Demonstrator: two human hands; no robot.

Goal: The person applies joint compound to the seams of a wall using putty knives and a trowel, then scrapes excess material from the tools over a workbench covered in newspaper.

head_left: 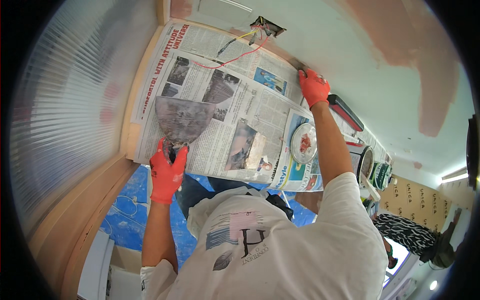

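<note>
My left hand (168,167), in a red glove, is closed round the short handle of a wide putty knife (184,120). The grey, smeared blade of this knife flares away from me above the newspaper (200,155). My right arm reaches far out, and the red-gloved right hand (314,87) is at the base of the wall (400,75), by the far newspaper edge. Its fingers are bent in against a dark spot there; what they hold, if anything, is hidden. Nearer that forearm lies a round lid (304,143) with reddish paste on it.
Loose wires (257,36) hang from an open wall box over the paper. Beyond my right forearm are a black-and-red tool (346,112) and an open can (366,160). Ribbed translucent panelling (75,100) rises on the left. Another person (407,227) is at the right.
</note>
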